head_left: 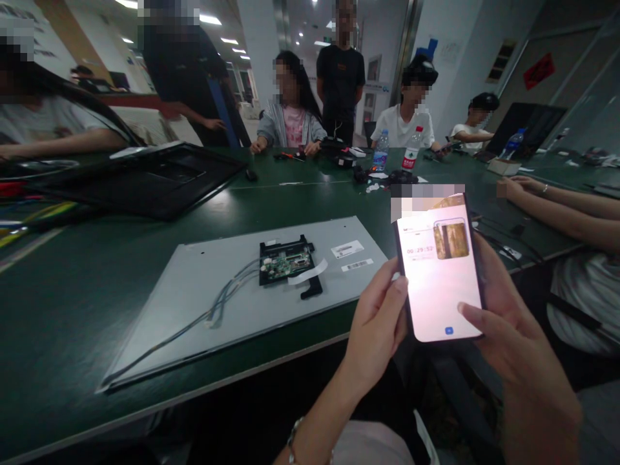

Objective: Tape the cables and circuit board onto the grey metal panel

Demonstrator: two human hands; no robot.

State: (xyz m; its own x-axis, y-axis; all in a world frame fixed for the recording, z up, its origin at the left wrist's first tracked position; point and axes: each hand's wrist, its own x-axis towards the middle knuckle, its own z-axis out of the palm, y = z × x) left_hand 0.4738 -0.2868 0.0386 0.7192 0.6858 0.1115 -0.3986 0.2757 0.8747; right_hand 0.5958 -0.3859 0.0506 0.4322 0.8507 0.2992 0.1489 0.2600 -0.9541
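Both my hands hold a smartphone (438, 290) upright past the table's front edge, its bright screen facing me. My left hand (380, 310) grips its left side, thumb along the edge. My right hand (508, 316) wraps the right side, with the thumb over the lower part of the screen. Left of the phone, a flat grey display panel (194, 284) lies on the table. On the panel sit a green circuit board (285, 263) in a black bracket, a grey cable (213, 313) running to the near left corner, and white labels (347, 248).
The green table (43, 336) stretches away from me. A black monitor housing (159, 181) lies at the back left, near coloured cables (29, 223). Plastic bottles (411, 150) stand at the far side. Several people sit or stand around; another person's arms (557, 200) rest at the right.
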